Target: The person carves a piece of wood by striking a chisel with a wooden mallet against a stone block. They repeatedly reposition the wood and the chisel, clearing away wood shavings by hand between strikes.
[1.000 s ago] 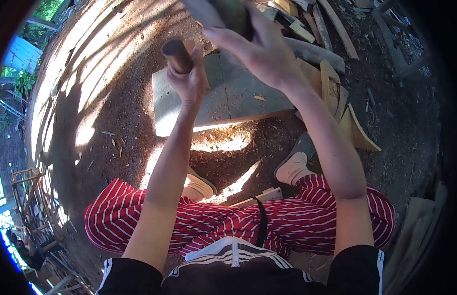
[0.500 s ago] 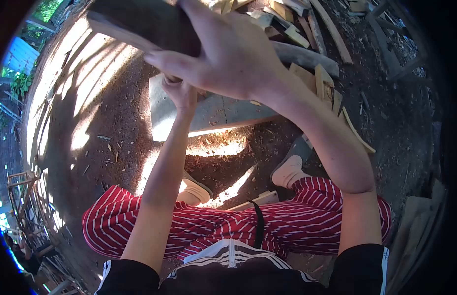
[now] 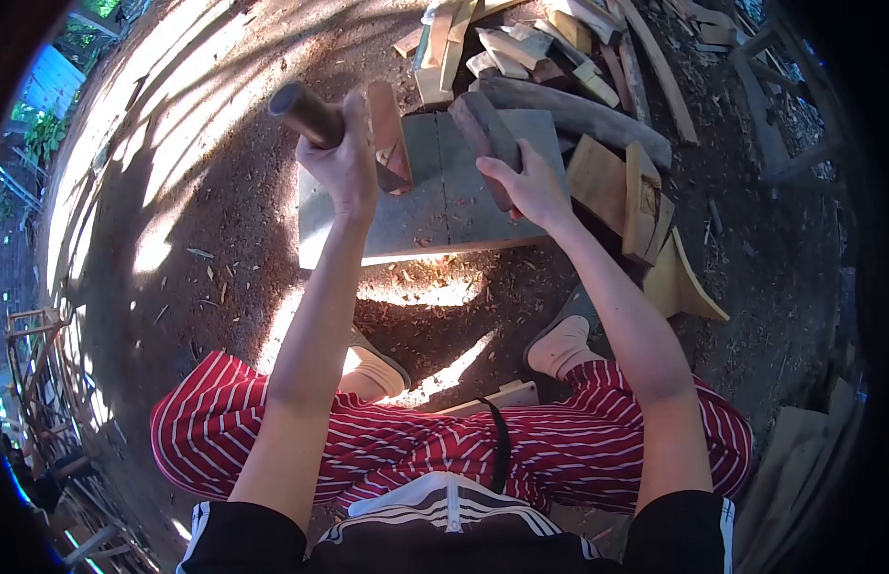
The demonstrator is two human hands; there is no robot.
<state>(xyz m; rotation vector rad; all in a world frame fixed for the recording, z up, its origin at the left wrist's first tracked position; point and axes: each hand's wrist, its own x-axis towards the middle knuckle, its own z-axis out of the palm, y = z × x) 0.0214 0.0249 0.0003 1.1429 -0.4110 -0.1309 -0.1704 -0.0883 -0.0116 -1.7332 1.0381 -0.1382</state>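
My left hand is closed around a thick, round wooden tool handle, whose blunt end points up and left. The tool's working end is hidden behind the fingers. Just beyond that hand, a reddish wooden piece with a cut face overlaps the left part of a broad grey board. In my right hand is a dark, elongated wooden block, gripped near its lower end over the board's right part. Wood chips lie on the board around both hands.
Offcuts are heaped beyond the board, with a long curved timber in front of them. Cut wooden blocks and a curved yellowish piece lie to the right. My feet rest on chip-strewn dirt near the board.
My right hand has come down and to the right with the dark block, away from above my left hand. The left hand's round handle now shows clearly.
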